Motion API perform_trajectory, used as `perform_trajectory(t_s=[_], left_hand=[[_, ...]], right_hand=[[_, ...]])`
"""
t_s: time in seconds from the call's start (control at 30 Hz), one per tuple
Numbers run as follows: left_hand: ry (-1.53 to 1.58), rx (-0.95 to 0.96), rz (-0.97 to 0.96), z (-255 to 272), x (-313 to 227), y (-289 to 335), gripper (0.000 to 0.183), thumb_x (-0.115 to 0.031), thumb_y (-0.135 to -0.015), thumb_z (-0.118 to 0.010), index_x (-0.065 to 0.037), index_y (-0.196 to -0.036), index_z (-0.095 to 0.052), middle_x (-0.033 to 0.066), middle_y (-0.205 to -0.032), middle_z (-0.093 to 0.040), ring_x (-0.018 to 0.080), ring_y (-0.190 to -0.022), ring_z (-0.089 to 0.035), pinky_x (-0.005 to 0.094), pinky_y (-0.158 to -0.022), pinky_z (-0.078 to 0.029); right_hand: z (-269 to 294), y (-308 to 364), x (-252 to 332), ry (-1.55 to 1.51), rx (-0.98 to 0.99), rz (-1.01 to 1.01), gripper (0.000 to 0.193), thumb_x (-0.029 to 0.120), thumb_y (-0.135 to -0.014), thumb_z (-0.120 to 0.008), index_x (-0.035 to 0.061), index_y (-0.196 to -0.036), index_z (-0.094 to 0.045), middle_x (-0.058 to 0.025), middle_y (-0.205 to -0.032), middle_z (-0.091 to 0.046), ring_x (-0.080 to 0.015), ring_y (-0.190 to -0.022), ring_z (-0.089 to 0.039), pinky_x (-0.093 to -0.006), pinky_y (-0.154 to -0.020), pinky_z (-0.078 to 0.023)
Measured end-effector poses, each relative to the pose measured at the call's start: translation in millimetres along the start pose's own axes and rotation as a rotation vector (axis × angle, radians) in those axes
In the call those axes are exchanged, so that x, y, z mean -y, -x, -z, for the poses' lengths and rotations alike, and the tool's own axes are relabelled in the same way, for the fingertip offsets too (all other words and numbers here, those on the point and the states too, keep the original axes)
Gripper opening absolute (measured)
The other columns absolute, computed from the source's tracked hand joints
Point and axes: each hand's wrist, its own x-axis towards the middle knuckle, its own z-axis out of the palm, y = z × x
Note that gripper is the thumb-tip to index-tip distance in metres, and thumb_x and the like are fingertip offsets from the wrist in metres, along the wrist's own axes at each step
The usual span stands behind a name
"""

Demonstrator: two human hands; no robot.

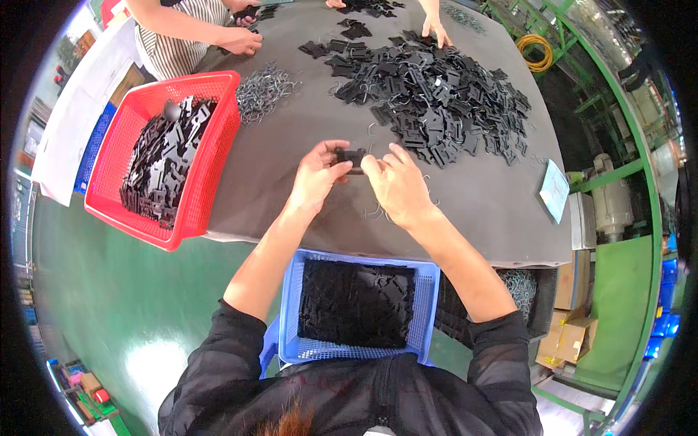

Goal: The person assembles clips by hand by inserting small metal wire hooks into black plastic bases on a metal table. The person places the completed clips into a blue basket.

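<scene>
Over the near middle of the table, my left hand (314, 178) grips a small black plastic piece (352, 155) between thumb and fingers. My right hand (400, 187) is closed at the right end of that piece, thumb and forefinger pinched against it. Whether the right fingers also hold a small metal hook cannot be made out. A few loose metal hooks (375, 212) lie on the table around my right hand. Beyond my hands spreads a large heap of similar black plastic pieces (443, 102), with some wire hooks mixed in.
A blue basket (289, 320) of black pieces sits before my body, below the table edge (502, 260). At left stands a red basket (218, 152), also filled, beside a heap of metal hooks (265, 93). Other people's hands (436, 30) work across the table.
</scene>
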Motion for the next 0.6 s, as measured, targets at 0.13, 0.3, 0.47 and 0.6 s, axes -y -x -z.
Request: perform_trajectory(t_s=[0.13,0.3,0.47,0.6], left_hand=[[0.197,0.029,0.223,11,-6,-3,0.038,-0.006,-0.082,-0.064,-0.006,-0.119,-0.053,0.0044,-0.102,-0.063,0.0102,-0.085,-0.059,0.0225,-0.062,-0.049],[0.154,0.019,0.250,7,-4,0,0.042,-0.006,-0.083,-0.063,-0.006,-0.124,-0.051,0.0037,-0.097,-0.063,0.0100,-0.081,-0.059,0.0220,-0.064,-0.049],[0.053,0.015,0.054,4,-2,9,0.043,-0.006,-0.084,-0.062,-0.006,-0.125,-0.050,0.0030,-0.102,-0.062,0.0101,-0.085,-0.059,0.0235,-0.069,-0.050],[0.345,0.004,0.198,8,-4,4,0.040,-0.005,-0.085,-0.061,-0.007,-0.123,-0.051,0.0027,-0.099,-0.063,0.0096,-0.085,-0.060,0.0226,-0.067,-0.049]], right_hand=[[8,-7,0,-0.067,-0.076,0.016,0.013,0.006,-0.081,-0.053,0.0051,-0.094,-0.052,-0.0045,-0.072,-0.059,-0.0216,-0.076,-0.058,-0.0452,-0.101,-0.039],[8,-2,-1,-0.084,-0.072,0.065,0.013,0.008,-0.080,-0.054,0.0058,-0.092,-0.049,-0.0031,-0.069,-0.059,-0.0203,-0.075,-0.058,-0.0461,-0.102,-0.037],[-1,3,3,-0.049,-0.004,0.045,0.014,0.007,-0.079,-0.054,0.0052,-0.092,-0.049,-0.0040,-0.068,-0.058,-0.0216,-0.075,-0.059,-0.0460,-0.103,-0.037],[-5,12,5,-0.106,0.087,-0.017,0.015,0.008,-0.078,-0.057,0.0044,-0.091,-0.050,-0.0060,-0.067,-0.058,-0.0234,-0.076,-0.060,-0.0442,-0.099,-0.040]])
